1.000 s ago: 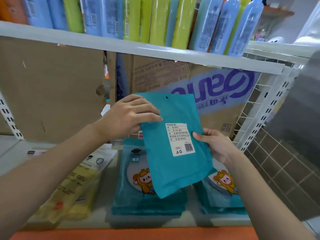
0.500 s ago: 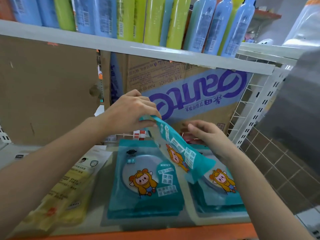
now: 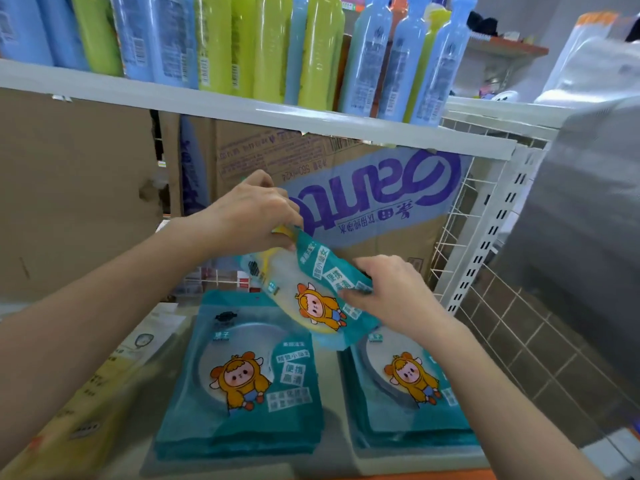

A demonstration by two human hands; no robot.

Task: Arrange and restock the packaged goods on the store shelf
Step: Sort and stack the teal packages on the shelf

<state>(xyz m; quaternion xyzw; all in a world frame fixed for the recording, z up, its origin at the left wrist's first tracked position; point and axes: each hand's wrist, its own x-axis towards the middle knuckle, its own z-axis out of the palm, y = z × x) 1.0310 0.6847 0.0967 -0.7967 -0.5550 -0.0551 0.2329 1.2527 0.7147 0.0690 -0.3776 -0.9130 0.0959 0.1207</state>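
A teal packet (image 3: 308,296) with a cartoon figure in yellow is held in the air, front side up and tilted, above the shelf. My left hand (image 3: 252,213) pinches its far top edge. My right hand (image 3: 388,292) grips its right edge. Below it lie two stacks of the same teal packets: the left stack (image 3: 242,382) and the right stack (image 3: 408,389), flat on the shelf (image 3: 332,455). The held packet hangs over the gap between them, nearer the right stack's far end.
Yellow packets (image 3: 79,400) lie at the shelf's left. A cardboard box (image 3: 367,188) with purple lettering stands behind the stacks. The upper shelf (image 3: 242,109) carries blue and green bottles (image 3: 263,43). A white wire side panel (image 3: 460,230) closes the right end.
The packet was turned over from its plain back with the label to its printed front, and lowered toward the stacks. Both hands kept hold of it.
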